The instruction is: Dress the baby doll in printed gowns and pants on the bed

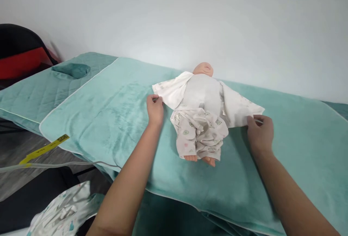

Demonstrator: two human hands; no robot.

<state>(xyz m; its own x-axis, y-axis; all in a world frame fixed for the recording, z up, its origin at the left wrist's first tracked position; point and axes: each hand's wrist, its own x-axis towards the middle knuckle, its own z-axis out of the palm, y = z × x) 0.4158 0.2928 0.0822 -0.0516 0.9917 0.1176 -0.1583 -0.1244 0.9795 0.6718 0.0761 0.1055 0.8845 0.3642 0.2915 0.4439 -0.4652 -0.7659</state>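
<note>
A baby doll point(204, 88) lies on its back on a green padded bed cover, its feet pointing toward me. It has a white cloth torso and printed baby trousers point(187, 132), bunched around the legs, with the toes poking out of the cuffs. A white baby shirt point(237, 106) is spread open on both sides of the torso. My left hand point(155, 108) is closed, pinching the edge of the left-hand part of the shirt. On the other side, my right hand point(260, 132) pinches the lower outer edge of the right-hand part. The doll's upper face is out of sight.
The green bed point(108, 94) runs along a white wall point(122, 18), with a face hole point(71, 70) at its left end. A printed cloth point(65, 210) lies on a black seat at lower left. A cable with a yellow tag point(45, 150) crosses there. A black-and-red chair point(21, 62) stands far left.
</note>
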